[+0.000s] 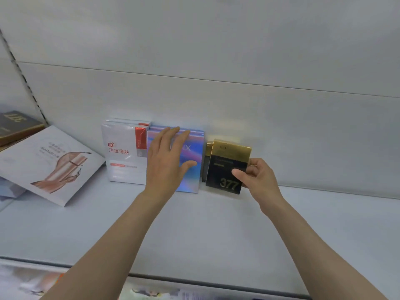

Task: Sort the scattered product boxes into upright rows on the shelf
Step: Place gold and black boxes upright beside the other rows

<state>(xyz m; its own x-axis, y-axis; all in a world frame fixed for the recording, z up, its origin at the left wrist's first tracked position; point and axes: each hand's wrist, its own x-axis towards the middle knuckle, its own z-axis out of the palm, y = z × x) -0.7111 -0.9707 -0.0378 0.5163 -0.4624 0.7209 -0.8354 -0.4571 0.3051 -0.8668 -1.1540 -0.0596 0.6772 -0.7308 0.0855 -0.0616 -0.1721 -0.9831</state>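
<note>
My left hand (166, 158): fingers spread flat on upright blue box (190, 169), mid-shelf (194, 230). My right hand (257, 178): pinching tilted black-gold box (227, 167) just beside it.

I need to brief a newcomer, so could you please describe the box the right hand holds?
On the white shelf, an upright row stands against the back wall. The black-and-gold box is at its right end, pinched by the right hand; it alone bears a gold "377".

Shelf (216, 224): three upright box (124, 156) rows against back wall; leaning box (49, 163) at left, atop another (17, 124).
</note>
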